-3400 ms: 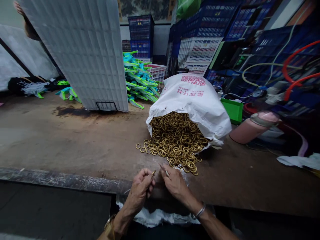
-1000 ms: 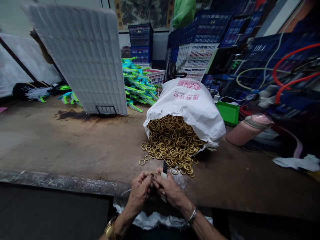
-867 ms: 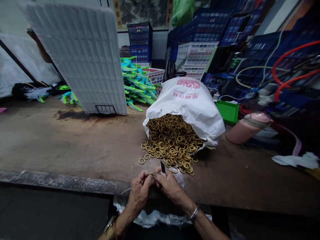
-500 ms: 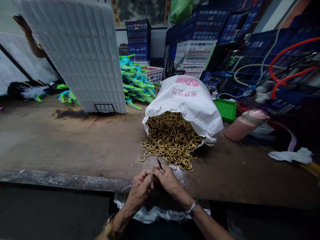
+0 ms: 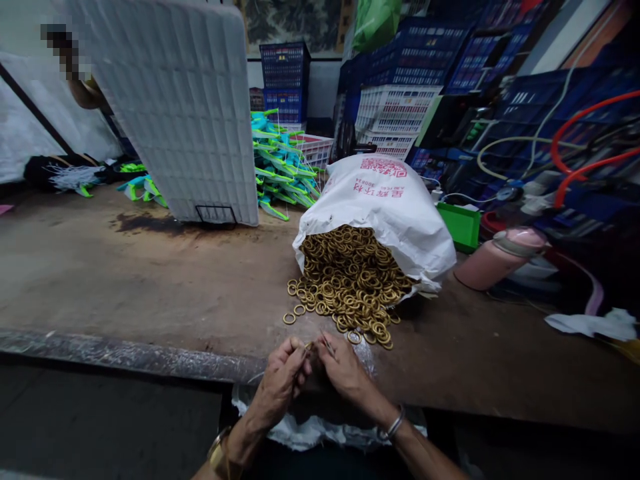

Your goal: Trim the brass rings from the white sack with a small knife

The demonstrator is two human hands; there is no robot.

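Close together over the table's front edge, my two hands meet below the spilled rings. My left hand [image 5: 284, 375] is closed in a pinch on a gold-coloured ring [image 5: 309, 345], mostly hidden by the fingers. In my right hand [image 5: 345, 370] sits a thin pointed blade [image 5: 327, 343], like a small knife, its tip sticking up past the thumb; the handle is hidden. Right fingertips are beside the held ring. Just beyond lies a heap of gold-coloured rings [image 5: 345, 293], pouring from the mouth of a white printed sack [image 5: 385, 193] lying on its side.
A tall white ribbed panel [image 5: 175, 113] stands at the left, with green and blue plastic pieces [image 5: 283, 167] piled behind it. To the right are a pink bottle [image 5: 500, 259], a green tray [image 5: 459, 225] and orange hoses [image 5: 565, 167]. Crates [image 5: 400, 110] are stacked behind.
My hands have parted slightly, showing some of the ring between them. The blade has turned and shows less. The whole view has shifted a little.
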